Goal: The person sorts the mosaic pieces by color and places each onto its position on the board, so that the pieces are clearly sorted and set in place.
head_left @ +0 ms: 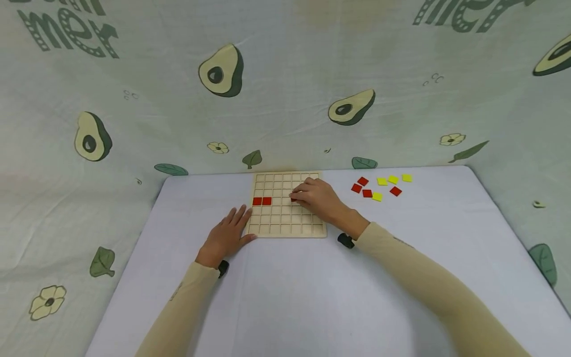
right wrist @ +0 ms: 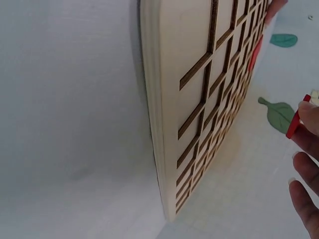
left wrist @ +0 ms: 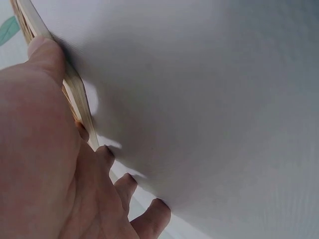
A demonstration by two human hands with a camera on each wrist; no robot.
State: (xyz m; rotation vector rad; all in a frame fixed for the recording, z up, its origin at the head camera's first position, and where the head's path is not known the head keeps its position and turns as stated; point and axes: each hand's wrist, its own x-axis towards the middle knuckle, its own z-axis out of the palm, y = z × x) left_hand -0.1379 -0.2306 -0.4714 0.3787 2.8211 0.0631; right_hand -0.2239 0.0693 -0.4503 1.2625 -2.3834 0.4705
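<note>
A square wooden grid board (head_left: pixel 286 230) lies at the table's far side, with two red square tiles (head_left: pixel 261 201) side by side in one row at its left edge. My right hand (head_left: pixel 317 198) is over the right part of the board and pinches a red tile (right wrist: pixel 296 119) between thumb and finger, seen best in the right wrist view. In that view the tile is raised off the grid. My left hand (head_left: pixel 226 234) rests at the board's lower left corner, fingers spread. Its thumb touches the board's edge in the left wrist view (left wrist: pixel 75 89), while other fingertips lie on the table.
Several loose red tiles (head_left: pixel 367 193) and yellow tiles (head_left: pixel 382 181) lie scattered on the white table (head_left: pixel 290 297) to the right of the board. A cloth with avocado prints (head_left: pixel 285 99) hangs behind the table.
</note>
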